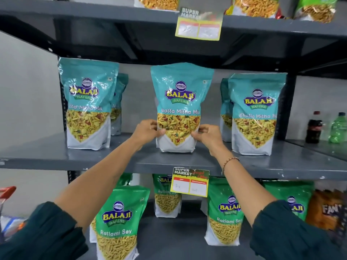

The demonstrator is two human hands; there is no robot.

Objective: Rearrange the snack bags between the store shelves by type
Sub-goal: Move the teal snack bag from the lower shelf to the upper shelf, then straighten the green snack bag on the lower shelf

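Observation:
A teal Khatta Mitha Mix bag (pixel 180 102) stands upright at the middle of the grey middle shelf (pixel 93 156). My left hand (pixel 147 131) grips its lower left edge and my right hand (pixel 207 136) grips its lower right edge. More teal bags of the same kind stand at the left (pixel 87 102) and at the right (pixel 256 113), each with another partly hidden behind it. Green Ratlami Sev bags (pixel 120 220) (pixel 225 212) stand on the shelf below.
Price tags (pixel 189 182) (pixel 199 25) hang from the shelf edges. Yellow snack bags (pixel 257 6) sit on the top shelf. Two bottles (pixel 314 127) (pixel 339 128) stand at the far right. An orange bag (pixel 326 211) is at the lower right, and a red basket handle (pixel 6 192) at the left.

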